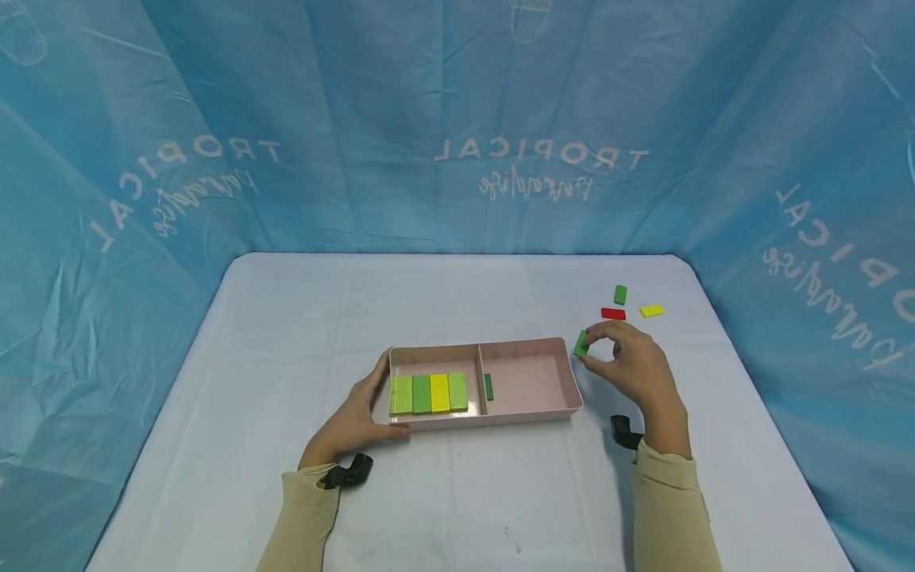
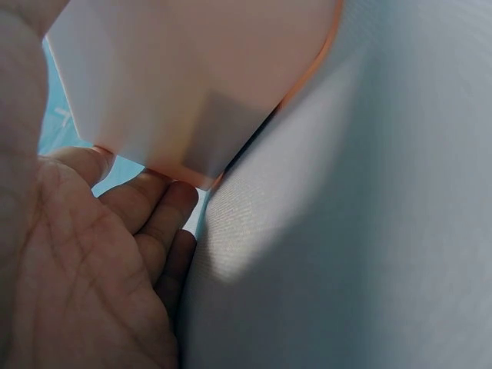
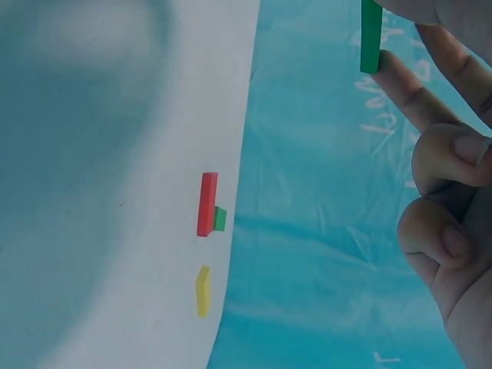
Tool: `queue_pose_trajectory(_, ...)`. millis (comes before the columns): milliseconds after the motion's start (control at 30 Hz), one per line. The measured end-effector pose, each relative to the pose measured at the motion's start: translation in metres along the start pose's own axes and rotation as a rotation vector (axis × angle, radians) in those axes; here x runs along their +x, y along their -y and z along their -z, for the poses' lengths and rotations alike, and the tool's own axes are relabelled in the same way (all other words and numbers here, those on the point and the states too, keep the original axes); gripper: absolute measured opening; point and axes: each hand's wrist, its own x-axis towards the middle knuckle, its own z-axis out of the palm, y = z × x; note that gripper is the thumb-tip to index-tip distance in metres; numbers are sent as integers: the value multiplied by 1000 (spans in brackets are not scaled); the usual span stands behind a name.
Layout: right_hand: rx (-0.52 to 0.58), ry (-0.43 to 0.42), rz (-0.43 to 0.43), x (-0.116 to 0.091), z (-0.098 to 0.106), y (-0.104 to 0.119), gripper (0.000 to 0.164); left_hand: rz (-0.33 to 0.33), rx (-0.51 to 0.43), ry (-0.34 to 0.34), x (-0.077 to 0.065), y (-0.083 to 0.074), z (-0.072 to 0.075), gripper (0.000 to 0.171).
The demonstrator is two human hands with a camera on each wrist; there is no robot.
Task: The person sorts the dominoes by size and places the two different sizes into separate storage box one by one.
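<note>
A pink two-compartment box (image 1: pixel 529 417) lies on the table, its left end held by my left hand (image 1: pixel 360 413). That thumb runs along the near wall, and the fingers reach round the end wall, as the left wrist view shows of the hand (image 2: pixel 100 254). Four flat blocks, light green, green and yellow (image 1: pixel 439 393), fill a row in the left compartment. One small green block (image 1: pixel 489 387) stands by the divider in the right compartment. Between thumb and forefinger, my right hand (image 1: pixel 632 369) pinches a green block (image 1: pixel 581 343) just off the box's right end.
Beyond my right hand lie a red block (image 1: pixel 613 314), another green block (image 1: pixel 620 295) and a yellow block (image 1: pixel 652 311). Blue printed curtains (image 1: pixel 386 159) hang behind and beside the white-covered table (image 1: pixel 314 318).
</note>
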Motion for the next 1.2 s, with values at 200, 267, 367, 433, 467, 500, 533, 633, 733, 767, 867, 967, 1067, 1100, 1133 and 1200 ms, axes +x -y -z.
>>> queue_pose_trajectory(200,33,17,7,0,-3,3,29,-7,16,-2,0,0,1,135)
queue_pose_trajectory(267,33,23,29,0,-5,4,30,-10,18,0,1,1,2,135)
queue_pose_trajectory(367,31,22,74,0,-7,6,35,-16,15,2,1,2,2,135)
queue_pose_trajectory(433,31,20,94,0,-8,8,39,-19,14,3,1,2,3,135)
queue_pose_trajectory(467,37,21,99,0,-8,9,41,-22,15,3,1,2,3,135)
queue_pose_trajectory(500,42,24,106,0,-9,11,43,-24,15,2,1,2,3,135)
queue_pose_trajectory(533,51,31,111,1,-10,12,44,-25,13,3,1,3,3,134)
queue_pose_trajectory(633,81,48,124,2,-13,16,47,-27,12,4,0,2,3,134)
queue_pose_trajectory(733,114,64,150,3,-18,21,47,-25,4,4,0,1,2,134)
queue_pose_trajectory(767,122,70,160,3,-19,23,47,-26,4,4,0,1,2,134)
queue_pose_trajectory(867,131,106,182,3,-26,30,48,-31,5,3,0,1,2,134)
queue_pose_trajectory(967,129,156,173,3,-32,37,50,-41,6,1,0,1,1,133)
queue_pose_trajectory(1067,123,205,156,1,-37,44,51,-43,9,0,0,1,1,133)
queue_pose_trajectory(1100,123,219,152,1,-38,47,51,-39,8,2,0,1,1,133)
queue_pose_trajectory(1133,121,234,154,1,-40,49,49,-41,13,3,0,1,1,133)
queue_pose_trajectory(1200,107,255,166,1,-43,52,45,-41,11,5,0,1,1,133)
